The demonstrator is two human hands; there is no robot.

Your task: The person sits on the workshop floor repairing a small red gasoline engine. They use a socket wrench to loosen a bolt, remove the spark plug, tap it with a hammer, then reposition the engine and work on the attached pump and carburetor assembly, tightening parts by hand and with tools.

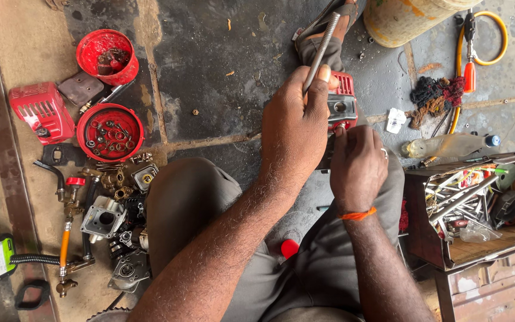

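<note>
My left hand point(296, 125) grips a long grey metal rod point(323, 45) that slants up and away from me. Just right of it, my right hand point(357, 164) rests on a small red engine part point(344, 106) with a dark round opening, held on the floor between my knees. A ring is on the right hand and an orange thread circles that wrist. My sandalled foot point(329, 27) lies beyond the part. Whatever sits under the right palm is hidden.
At left stand two red round lids point(109, 132), one holding several screws, a red engine cover point(42, 111) and loose carburettor and engine parts point(105, 217). An open wooden toolbox point(472, 206) is at right. A yellow cylinder point(406, 21), hose and rags lie beyond it.
</note>
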